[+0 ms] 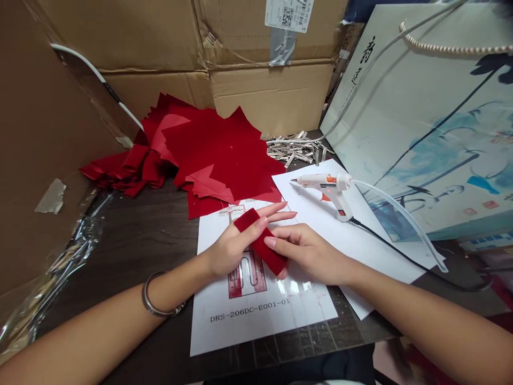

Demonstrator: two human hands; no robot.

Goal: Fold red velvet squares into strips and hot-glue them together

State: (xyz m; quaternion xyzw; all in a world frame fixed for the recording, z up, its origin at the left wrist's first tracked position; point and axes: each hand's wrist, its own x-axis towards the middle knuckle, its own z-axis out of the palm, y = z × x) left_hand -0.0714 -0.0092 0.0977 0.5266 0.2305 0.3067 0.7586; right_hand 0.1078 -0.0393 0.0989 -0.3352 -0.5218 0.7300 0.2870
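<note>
Gripping a red velvet strip (261, 243), left hand (230, 251) and right hand (306, 254) have fingers clamped on it; the printed sheet (304, 315) beneath reads DRS-206DC-E001-01.

Counted two hands (230, 251) (308, 254), both the person's own, with one strip of red fabric (260, 240) between them. There was one bangle (160, 298), on the left wrist. There were two white paper sheets: one printed sheet (260, 326) and one plain sheet (385, 256). Noted one hot glue gun (326, 190), one clear glue stick (401, 216) and one black power cord (412, 264). The metal alligator clips (298, 149) were one heap, too many to count; the red fabric pieces (216, 149) likewise. There were one painted paper bag (420, 133), one beaded handle (452, 48), one QR label (287, 13) and one piece of plastic film (68, 262). Cardboard boxes (272, 101) numbered at least two; exact count unclear.
</note>
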